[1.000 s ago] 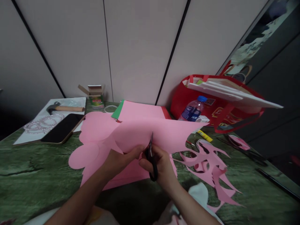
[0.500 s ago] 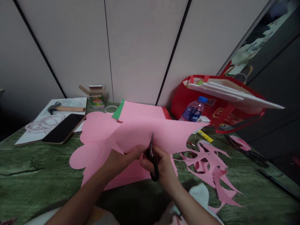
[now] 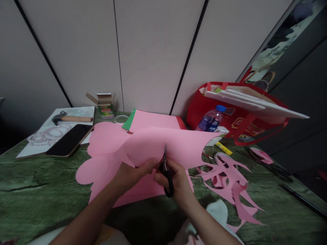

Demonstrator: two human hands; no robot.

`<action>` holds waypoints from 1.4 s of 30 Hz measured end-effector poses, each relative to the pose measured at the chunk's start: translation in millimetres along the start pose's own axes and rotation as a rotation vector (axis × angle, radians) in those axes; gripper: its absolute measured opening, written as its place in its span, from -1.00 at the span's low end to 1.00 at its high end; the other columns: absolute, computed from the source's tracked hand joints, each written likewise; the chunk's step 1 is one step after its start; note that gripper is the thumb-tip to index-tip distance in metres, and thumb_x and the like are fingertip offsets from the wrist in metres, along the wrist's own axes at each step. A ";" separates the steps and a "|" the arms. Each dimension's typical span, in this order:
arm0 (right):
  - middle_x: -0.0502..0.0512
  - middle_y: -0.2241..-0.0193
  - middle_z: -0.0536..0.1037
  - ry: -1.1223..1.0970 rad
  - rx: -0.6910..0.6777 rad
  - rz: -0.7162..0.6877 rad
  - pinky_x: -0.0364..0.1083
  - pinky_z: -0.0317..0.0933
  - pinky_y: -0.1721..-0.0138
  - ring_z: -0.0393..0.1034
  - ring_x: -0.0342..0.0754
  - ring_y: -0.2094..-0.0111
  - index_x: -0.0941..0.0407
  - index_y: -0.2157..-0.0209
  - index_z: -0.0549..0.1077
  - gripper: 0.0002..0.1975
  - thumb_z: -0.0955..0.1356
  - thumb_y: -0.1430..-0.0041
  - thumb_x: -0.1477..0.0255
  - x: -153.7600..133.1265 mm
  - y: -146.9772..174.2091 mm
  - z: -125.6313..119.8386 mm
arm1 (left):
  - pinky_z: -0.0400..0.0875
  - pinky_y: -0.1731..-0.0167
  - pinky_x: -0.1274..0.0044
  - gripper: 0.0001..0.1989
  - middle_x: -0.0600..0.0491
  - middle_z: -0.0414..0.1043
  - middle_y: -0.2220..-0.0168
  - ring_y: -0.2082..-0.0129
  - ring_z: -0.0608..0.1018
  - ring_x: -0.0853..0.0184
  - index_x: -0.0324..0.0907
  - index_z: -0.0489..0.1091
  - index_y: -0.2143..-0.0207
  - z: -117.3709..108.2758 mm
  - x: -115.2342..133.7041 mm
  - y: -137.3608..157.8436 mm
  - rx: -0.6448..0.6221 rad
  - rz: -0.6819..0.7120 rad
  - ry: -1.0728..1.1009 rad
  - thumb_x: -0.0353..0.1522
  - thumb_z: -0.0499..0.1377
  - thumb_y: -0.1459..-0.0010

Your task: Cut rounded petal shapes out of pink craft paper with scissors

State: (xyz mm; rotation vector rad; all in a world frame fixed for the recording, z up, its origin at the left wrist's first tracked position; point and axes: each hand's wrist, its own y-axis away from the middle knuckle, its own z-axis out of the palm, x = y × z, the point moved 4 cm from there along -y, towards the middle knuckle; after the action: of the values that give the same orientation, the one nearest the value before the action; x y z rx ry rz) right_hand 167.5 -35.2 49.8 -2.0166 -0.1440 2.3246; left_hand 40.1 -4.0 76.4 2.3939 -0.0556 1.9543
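Note:
A large sheet of pink paper (image 3: 184, 146) is held up in the middle of the view. My left hand (image 3: 135, 173) pinches its lower edge, thumb on the near face. My right hand (image 3: 176, 177) is closed round the black handles of the scissors (image 3: 168, 180), just right of the left fingertips. The blades point away from me and lie against the sheet, their tip showing on its near face. Beneath and left of it are pink paper pieces with rounded, scalloped edges (image 3: 93, 170). Curved pink paper scraps (image 3: 237, 187) lie in a heap to the right.
A hammer (image 3: 74, 118), beaded strings (image 3: 48, 134) and a phone (image 3: 70, 139) are at the left. Behind stand a small open box (image 3: 105, 107) and stacked coloured paper (image 3: 158, 119). A bottle (image 3: 211, 119), red bag (image 3: 196, 105) and yellow tube (image 3: 223, 148) are at the right.
The held sheet has bent a little more, and its right corner has shifted slightly left. Both hands and the scissors stay in nearly the same place.

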 end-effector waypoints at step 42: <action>-0.13 0.75 0.27 0.031 0.005 0.077 -0.23 0.06 0.71 0.15 -0.23 0.72 0.14 0.58 0.31 -0.71 0.46 0.24 0.28 -2.1 1.1 4.4 | 0.37 0.45 0.54 -0.69 0.12 0.38 0.64 0.54 0.46 0.35 -0.14 0.27 0.72 0.4 -7.1 -7.1 -0.113 0.111 0.097 -0.22 0.15 0.02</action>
State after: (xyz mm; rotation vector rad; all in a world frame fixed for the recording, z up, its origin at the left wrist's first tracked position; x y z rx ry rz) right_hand 163.5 -36.7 52.3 -2.0916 -0.0603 2.3339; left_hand 39.5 3.0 69.2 2.2680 -0.2928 2.0505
